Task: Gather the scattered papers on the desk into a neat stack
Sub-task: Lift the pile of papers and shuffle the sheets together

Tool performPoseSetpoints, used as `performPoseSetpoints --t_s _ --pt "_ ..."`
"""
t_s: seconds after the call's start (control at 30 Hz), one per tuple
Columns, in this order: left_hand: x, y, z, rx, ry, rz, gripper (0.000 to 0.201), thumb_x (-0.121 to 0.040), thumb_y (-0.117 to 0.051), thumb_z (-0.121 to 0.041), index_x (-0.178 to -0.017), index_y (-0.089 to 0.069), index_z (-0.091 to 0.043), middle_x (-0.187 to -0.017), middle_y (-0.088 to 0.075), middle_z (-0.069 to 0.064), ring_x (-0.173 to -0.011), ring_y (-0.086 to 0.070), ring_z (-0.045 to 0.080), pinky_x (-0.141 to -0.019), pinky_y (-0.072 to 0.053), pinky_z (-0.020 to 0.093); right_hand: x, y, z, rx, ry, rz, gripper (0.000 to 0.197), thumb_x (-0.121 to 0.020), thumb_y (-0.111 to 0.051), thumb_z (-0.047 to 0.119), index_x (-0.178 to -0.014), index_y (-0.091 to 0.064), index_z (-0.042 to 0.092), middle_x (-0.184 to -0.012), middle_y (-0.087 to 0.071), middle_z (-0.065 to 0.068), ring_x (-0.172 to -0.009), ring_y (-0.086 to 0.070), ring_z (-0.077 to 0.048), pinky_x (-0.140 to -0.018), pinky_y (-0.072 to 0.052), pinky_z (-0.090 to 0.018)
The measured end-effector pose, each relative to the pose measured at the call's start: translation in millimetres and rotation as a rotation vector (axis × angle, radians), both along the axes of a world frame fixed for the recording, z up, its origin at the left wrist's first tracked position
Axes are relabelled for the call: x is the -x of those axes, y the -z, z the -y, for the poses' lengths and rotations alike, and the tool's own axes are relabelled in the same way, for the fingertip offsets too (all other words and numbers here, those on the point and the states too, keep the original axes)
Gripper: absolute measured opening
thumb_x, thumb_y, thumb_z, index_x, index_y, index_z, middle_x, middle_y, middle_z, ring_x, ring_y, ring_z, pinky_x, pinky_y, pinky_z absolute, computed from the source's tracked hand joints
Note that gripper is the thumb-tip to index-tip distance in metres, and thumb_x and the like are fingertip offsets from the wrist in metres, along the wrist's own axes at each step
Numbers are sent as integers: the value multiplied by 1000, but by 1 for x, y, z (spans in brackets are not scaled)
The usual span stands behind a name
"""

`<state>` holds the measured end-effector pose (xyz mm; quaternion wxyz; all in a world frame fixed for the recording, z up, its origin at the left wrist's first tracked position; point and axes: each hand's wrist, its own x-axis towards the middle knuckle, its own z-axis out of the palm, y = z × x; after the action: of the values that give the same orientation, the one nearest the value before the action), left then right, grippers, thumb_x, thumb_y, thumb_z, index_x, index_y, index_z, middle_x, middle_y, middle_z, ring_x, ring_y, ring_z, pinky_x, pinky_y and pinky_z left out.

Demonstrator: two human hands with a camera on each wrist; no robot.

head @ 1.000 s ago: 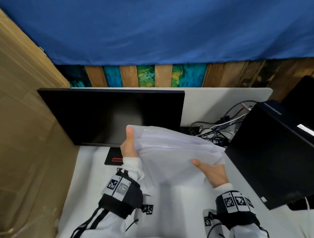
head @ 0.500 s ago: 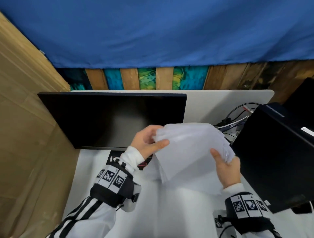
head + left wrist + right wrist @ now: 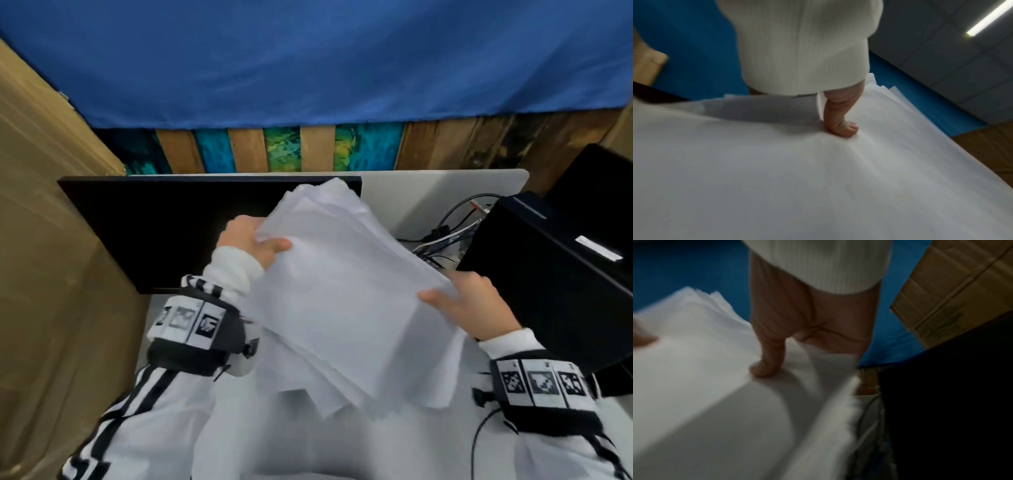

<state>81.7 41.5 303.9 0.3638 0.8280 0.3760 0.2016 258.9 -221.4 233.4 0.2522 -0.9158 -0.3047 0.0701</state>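
Observation:
A loose bundle of white papers (image 3: 342, 294) is held up off the white desk (image 3: 394, 442), tilted, its sheets fanned out at the lower edge. My left hand (image 3: 253, 243) pinches the bundle's upper left edge, thumb on top. My right hand (image 3: 469, 308) grips the right edge, thumb lying on the top sheet. In the left wrist view the thumb (image 3: 842, 128) presses into the papers (image 3: 797, 178). The right wrist view shows the right thumb (image 3: 766, 368) on the papers (image 3: 694, 369), with staggered edges at the far corner.
A black monitor (image 3: 164, 226) stands behind the papers at the left. A black box-like device (image 3: 561, 274) sits close at the right, with tangled cables (image 3: 445, 240) beside it. A cardboard wall (image 3: 51, 274) closes off the left side.
The bundle has swung upright and turned, its top corner now rising in front of the monitor. Both hands have shifted right and upward with it, keeping their hold on the opposite edges.

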Motion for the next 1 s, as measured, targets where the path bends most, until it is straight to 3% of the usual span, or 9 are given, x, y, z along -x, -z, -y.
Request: performPoseSetpoints --t_s 0.07,0.17,0.27,0.4,0.5,0.63,0.77,0.87,1.0 --pt "15 7 -19 74 -26 100 25 -67 -75 -28 -72 -66 -6 -68 -57 5 -83 -66 29 -69 -41 31 -7 12 13 37 -12 -87 35 -71 -71 45 -83 -70 13 -74 -71 -8 -85 -66 -32 -73 -54 -40" --pt "32 23 -33 152 -123 187 26 -72 -75 -17 -84 -64 4 -70 -58 7 -77 -61 26 -72 -41 32 -2 25 23 -394 -30 -395 30 -67 -79 24 -88 -70 5 -69 -76 7 -80 -72 -12 -61 -55 -18" --pt "43 35 -33 249 -155 287 19 -75 -71 -8 -91 -64 0 -71 -59 0 -68 -57 17 -79 -42 32 15 40 23 -603 -30 -632 73 -42 -89 42 -103 -65 9 -80 -76 14 -76 -71 2 -61 -52 -8" --pt "50 59 -24 372 -162 379 40 -79 -66 -2 -116 -55 8 -103 -58 9 -75 -57 15 -86 -41 31 34 56 5 -781 64 -601 44 -71 -73 0 -105 -59 24 -100 -68 8 -86 -67 7 -75 -52 -10" --pt "55 75 -20 457 -163 410 36 -80 -64 0 -115 -55 0 -98 -62 3 -87 -59 17 -82 -44 24 40 50 -10 -863 147 -482 36 -76 -70 1 -94 -59 31 -97 -66 12 -80 -65 13 -76 -50 -10" --pt "61 91 -24 428 -47 459 45 -73 -68 10 -106 -51 -15 -93 -57 -13 -74 -64 -12 -67 -51 4 38 42 -18 -957 165 -389 28 -75 -70 1 -83 -61 25 -70 -69 21 -68 -63 16 -64 -47 -3" --pt "65 140 -12 474 -164 245 49 -68 -74 8 -111 -55 -2 -96 -61 6 -95 -62 22 -84 -41 28 46 87 -20 -739 277 -458 30 -70 -75 -1 -97 -64 4 -82 -69 5 -62 -61 19 -57 -44 3" --pt "65 186 4 606 -347 93 48 -71 -75 -1 -114 -57 8 -110 -64 21 -108 -61 31 -81 -38 26 55 132 -25 -594 405 -585 22 -73 -71 -4 -92 -65 -13 -89 -65 -17 -67 -62 -11 -49 -45 -11" --pt "55 189 4 670 -421 184 47 -79 -67 -2 -122 -51 9 -125 -57 25 -117 -55 37 -81 -36 25 52 136 -30 -619 499 -575 13 -77 -69 -1 -85 -65 -11 -81 -60 -12 -79 -55 -21 -74 -39 -30"
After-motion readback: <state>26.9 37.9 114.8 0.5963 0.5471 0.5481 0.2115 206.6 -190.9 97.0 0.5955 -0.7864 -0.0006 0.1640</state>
